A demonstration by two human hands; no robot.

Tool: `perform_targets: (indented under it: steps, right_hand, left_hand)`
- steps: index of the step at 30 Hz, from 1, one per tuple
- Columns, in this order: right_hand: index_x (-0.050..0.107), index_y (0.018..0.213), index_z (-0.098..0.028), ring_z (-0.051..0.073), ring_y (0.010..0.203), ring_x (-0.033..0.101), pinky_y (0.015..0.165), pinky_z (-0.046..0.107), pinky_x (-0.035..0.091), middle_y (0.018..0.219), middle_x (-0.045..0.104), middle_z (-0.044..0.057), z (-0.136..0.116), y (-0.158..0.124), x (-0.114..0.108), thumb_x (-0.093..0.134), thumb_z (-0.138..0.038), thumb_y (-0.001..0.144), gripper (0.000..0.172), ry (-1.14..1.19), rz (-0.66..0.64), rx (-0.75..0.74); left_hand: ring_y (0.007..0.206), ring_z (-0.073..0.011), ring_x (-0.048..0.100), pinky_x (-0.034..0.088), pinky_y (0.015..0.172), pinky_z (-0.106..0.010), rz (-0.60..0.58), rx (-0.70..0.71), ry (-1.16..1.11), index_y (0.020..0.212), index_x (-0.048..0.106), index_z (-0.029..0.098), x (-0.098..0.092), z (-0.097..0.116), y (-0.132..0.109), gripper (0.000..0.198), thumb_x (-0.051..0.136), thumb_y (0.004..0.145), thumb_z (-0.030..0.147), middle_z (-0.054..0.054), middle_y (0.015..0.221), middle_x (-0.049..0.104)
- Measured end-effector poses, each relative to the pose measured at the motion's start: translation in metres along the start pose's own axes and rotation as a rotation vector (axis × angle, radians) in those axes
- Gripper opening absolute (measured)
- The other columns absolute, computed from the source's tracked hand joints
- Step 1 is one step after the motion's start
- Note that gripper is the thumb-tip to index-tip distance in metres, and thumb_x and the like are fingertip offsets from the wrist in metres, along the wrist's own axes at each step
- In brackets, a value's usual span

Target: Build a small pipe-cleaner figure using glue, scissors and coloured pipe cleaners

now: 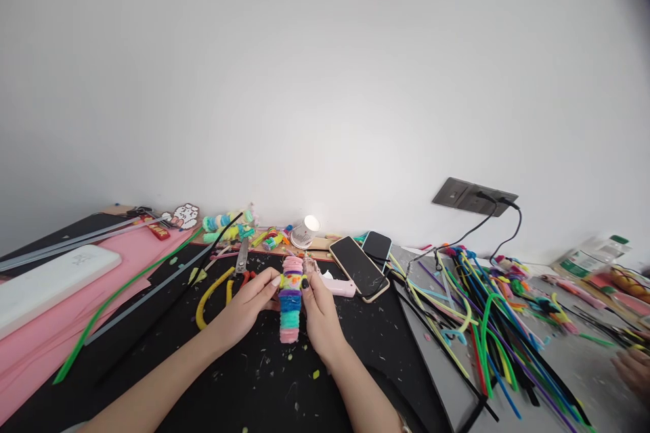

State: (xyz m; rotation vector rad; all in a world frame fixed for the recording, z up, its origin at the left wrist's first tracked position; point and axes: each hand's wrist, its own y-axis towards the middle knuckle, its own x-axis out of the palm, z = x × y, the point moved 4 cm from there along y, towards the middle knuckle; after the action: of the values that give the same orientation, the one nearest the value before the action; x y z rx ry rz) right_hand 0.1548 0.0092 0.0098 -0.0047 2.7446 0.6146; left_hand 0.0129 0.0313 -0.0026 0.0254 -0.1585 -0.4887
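Observation:
A roll of coiled pipe cleaners point(290, 304), banded in pink, yellow, purple, blue and teal, stands upright between my two hands over the black table. My left hand point(256, 294) pinches its left side near the upper part. On the other side, my right hand point(321, 308) grips it, the thumb with its dark nail pressing the yellow band. Just beyond my right hand lies a pink tool point(341, 286), perhaps a glue gun, partly hidden. Pliers or cutters with yellow handles point(206, 301) rest left of my left hand.
Two phones point(358, 267) lie behind my right hand, near a white paper cup point(305, 233). Loose pipe cleaners point(500, 338) spread over the grey surface at right. A long white case point(55, 287) sits on pink sheets at left. Another person's hand point(632, 369) shows at far right.

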Motion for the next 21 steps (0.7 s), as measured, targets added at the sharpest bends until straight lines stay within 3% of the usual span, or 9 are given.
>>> perform_targets:
  steps: [11,21]
  right_hand:
    - [0.06,0.119,-0.021,0.022,0.098,0.059,0.096,0.036,0.043,0.096,0.068,0.006,0.0019,-0.0006,0.0003,0.039,-0.03,0.096,0.032,0.024,0.015,0.012]
    - [0.064,0.105,-0.02,0.022,0.095,0.058,0.092,0.035,0.044,0.091,0.066,0.006,0.0016,0.0008,-0.0005,0.04,-0.036,0.096,0.03,0.003,0.013,0.018]
  left_hand:
    - [0.083,-0.017,0.055,0.051,0.08,-0.032,-0.009,-0.04,-0.044,0.083,0.054,0.021,-0.0001,0.0035,-0.0008,0.029,0.053,0.088,0.049,0.001,0.084,0.053]
    - [0.082,-0.018,0.053,0.052,0.076,-0.032,0.03,0.012,0.101,0.081,0.052,0.021,0.0003,0.0056,-0.0004,0.029,0.049,0.087,0.05,0.001,0.082,0.051]
